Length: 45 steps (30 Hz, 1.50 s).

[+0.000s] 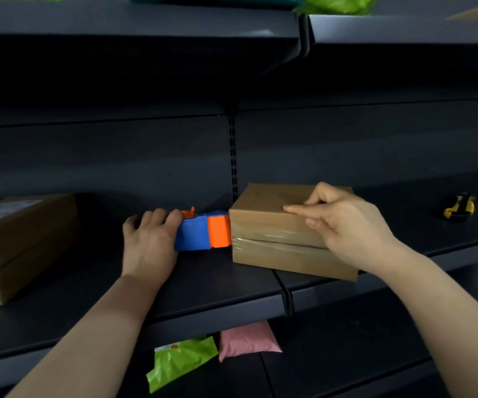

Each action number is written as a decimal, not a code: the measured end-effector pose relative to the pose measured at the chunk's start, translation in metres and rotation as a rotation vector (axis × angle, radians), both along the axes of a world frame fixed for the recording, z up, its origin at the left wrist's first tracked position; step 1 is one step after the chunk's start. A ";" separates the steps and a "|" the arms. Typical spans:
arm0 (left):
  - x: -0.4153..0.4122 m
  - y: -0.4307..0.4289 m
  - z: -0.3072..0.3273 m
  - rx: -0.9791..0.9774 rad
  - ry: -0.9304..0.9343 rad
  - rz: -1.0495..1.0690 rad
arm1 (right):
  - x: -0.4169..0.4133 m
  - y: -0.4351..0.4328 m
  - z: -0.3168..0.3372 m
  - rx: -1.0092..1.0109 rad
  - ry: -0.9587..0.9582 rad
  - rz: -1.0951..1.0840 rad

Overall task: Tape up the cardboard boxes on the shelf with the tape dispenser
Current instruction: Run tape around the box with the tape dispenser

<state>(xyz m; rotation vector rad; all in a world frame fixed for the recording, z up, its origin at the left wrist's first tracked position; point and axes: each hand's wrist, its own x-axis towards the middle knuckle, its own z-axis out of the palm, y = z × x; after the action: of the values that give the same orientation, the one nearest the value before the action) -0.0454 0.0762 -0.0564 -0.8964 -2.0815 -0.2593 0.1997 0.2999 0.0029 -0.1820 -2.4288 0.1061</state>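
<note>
A small cardboard box (272,225) sits on the dark shelf (220,285), with clear tape along the seam on its front face. The blue and orange tape dispenser (203,231) lies on the shelf with its orange end against the box's left side. My left hand (148,239) grips the dispenser's blue rear end. My right hand (346,222) rests on the box's top right, fingers curled over the front edge and index finger stretched along the top edge.
A larger taped cardboard box (16,242) stands at the shelf's left. A yellow and black object (458,206) lies far right on the shelf. A green mailer (180,360) and a pink mailer (246,340) lie on the shelf below. Another shelf hangs overhead.
</note>
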 end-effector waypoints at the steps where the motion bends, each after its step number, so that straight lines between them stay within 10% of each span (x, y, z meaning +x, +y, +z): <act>1: 0.003 0.004 0.000 0.003 -0.009 -0.007 | 0.000 0.002 0.000 0.011 0.011 0.005; 28: 0.002 0.004 -0.004 0.018 -0.047 -0.168 | -0.055 -0.001 -0.039 0.335 0.596 -0.367; 35: 0.003 0.004 -0.003 0.009 -0.091 -0.151 | -0.055 -0.001 -0.034 -0.001 0.495 -0.441; 45: 0.003 -0.004 -0.001 0.025 -0.100 -0.217 | -0.093 -0.070 0.014 0.004 -0.159 -0.281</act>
<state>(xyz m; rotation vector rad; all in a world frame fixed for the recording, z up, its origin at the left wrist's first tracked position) -0.0421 0.0726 -0.0575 -1.1154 -2.0669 -0.4523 0.1064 0.2297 0.0165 -0.5450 -2.5321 -0.0410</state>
